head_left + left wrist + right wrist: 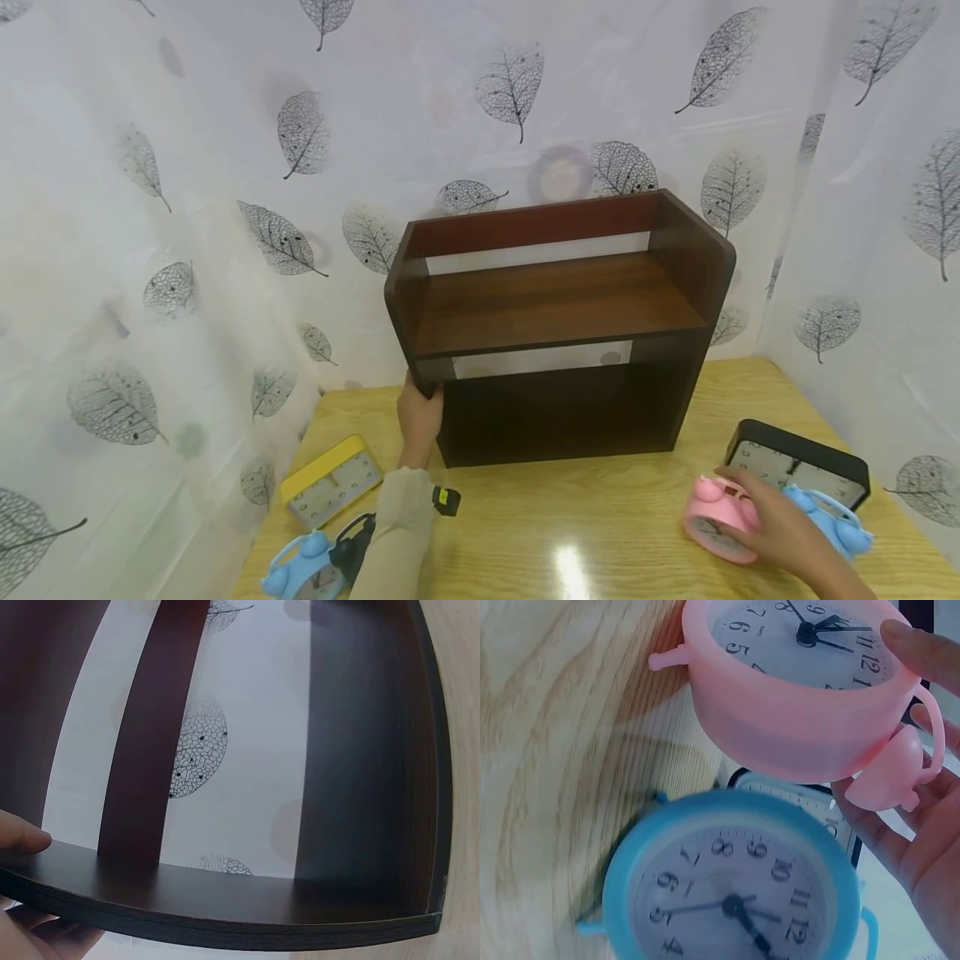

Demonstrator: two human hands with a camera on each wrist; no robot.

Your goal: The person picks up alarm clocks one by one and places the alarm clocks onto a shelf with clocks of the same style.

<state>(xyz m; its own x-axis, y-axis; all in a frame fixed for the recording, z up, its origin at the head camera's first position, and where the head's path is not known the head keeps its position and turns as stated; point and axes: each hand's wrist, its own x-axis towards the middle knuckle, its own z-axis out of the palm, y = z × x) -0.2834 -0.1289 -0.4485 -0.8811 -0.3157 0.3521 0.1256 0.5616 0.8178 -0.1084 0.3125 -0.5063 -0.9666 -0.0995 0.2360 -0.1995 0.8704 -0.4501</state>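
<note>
My left hand grips the left side panel of a dark brown two-tier shelf. In the left wrist view the thumb lies on the inner face of that panel and the fingers are on its outer face. A pink twin-bell alarm clock is in my right hand, with the thumb on the dial's edge and the fingers behind it near the bells. Beside it stands a blue twin-bell alarm clock, and behind them is a black rectangular clock.
At the table's left side lie a yellow rectangular clock, a second blue alarm clock and a black alarm clock partly behind the left sleeve. A leaf-print curtain surrounds the wooden table.
</note>
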